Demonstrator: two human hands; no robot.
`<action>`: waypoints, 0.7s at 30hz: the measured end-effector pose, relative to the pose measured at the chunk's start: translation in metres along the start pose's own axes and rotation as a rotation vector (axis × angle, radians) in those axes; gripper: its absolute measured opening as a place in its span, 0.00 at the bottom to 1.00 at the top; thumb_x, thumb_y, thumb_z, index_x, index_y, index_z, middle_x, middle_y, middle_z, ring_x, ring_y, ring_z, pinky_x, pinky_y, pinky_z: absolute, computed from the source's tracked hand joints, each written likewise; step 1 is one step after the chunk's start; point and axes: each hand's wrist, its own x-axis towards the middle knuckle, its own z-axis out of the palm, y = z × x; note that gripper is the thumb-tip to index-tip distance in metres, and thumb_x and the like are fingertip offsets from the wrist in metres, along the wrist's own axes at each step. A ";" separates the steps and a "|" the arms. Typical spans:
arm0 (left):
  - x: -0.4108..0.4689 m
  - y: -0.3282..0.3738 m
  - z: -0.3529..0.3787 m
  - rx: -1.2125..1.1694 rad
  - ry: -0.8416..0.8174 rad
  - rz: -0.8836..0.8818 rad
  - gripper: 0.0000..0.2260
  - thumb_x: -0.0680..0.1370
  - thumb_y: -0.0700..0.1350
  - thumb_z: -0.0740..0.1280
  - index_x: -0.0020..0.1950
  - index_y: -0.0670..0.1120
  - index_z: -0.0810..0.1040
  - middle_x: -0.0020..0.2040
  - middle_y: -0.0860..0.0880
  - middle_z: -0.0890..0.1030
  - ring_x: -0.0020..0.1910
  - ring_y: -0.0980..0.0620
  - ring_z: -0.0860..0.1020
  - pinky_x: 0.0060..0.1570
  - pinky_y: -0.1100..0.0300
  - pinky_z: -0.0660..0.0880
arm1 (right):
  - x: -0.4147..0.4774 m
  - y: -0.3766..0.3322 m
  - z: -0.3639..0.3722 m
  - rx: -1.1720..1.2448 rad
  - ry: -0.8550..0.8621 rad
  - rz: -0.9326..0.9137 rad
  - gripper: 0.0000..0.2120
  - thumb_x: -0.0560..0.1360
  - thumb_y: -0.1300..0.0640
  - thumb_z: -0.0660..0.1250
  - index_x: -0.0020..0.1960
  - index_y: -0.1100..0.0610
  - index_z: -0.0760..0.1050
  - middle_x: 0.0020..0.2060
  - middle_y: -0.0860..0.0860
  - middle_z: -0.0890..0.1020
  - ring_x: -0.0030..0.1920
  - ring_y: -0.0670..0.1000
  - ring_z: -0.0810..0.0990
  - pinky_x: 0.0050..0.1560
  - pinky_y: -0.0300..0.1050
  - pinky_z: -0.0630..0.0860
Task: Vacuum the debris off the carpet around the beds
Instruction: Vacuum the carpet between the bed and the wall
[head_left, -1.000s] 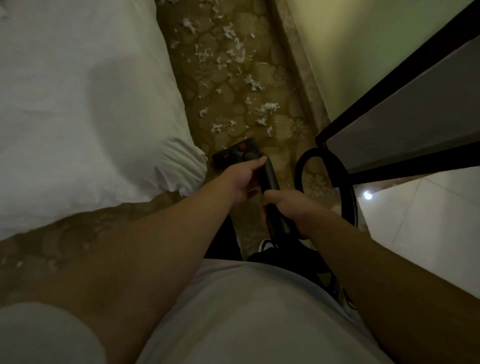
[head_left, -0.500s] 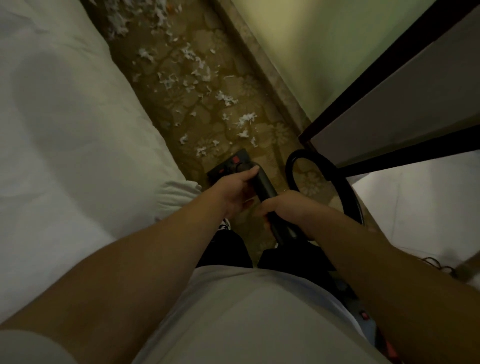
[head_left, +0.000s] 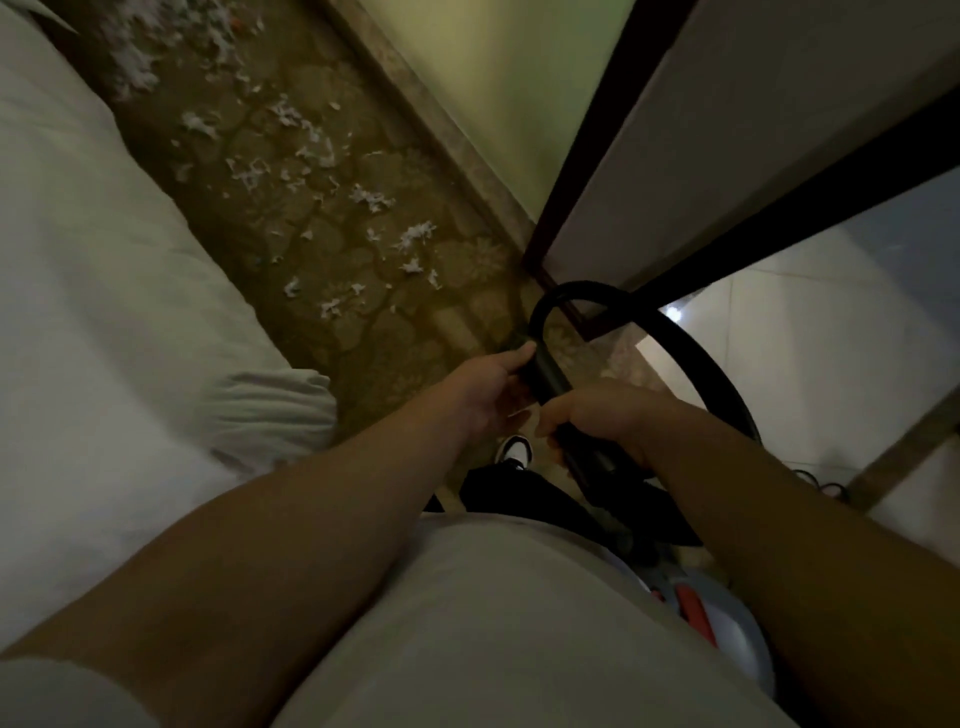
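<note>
view: single head camera, wide-angle, worn on you | faces: forward and steeply down over your chest | near: your forearms fill the lower frame, left hand and right hand close at centre | far: carpet recedes between bed on your left and wall ahead-right

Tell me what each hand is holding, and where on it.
Both grip the black vacuum tube: the left hand just below the bend of the hose, the right hand lower down, nearer the body.
</note>
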 end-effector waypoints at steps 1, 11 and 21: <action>0.002 -0.003 0.011 0.009 -0.002 0.003 0.16 0.79 0.55 0.68 0.62 0.46 0.80 0.49 0.46 0.81 0.56 0.46 0.76 0.64 0.49 0.69 | -0.003 0.007 -0.010 -0.001 -0.003 -0.003 0.09 0.79 0.64 0.67 0.41 0.66 0.76 0.26 0.57 0.79 0.21 0.52 0.77 0.24 0.39 0.74; 0.004 -0.002 0.051 -0.027 0.078 0.091 0.22 0.77 0.56 0.71 0.66 0.45 0.79 0.45 0.49 0.82 0.49 0.48 0.79 0.65 0.49 0.70 | -0.003 0.018 -0.057 -0.022 -0.037 -0.070 0.11 0.79 0.63 0.69 0.38 0.63 0.77 0.26 0.56 0.80 0.23 0.52 0.78 0.27 0.40 0.76; -0.012 0.063 0.006 -0.238 0.142 0.021 0.21 0.75 0.50 0.73 0.63 0.39 0.77 0.51 0.39 0.80 0.49 0.39 0.81 0.46 0.45 0.79 | 0.015 -0.044 -0.009 -0.169 -0.093 -0.236 0.05 0.74 0.59 0.71 0.44 0.60 0.84 0.38 0.57 0.87 0.39 0.58 0.85 0.45 0.52 0.82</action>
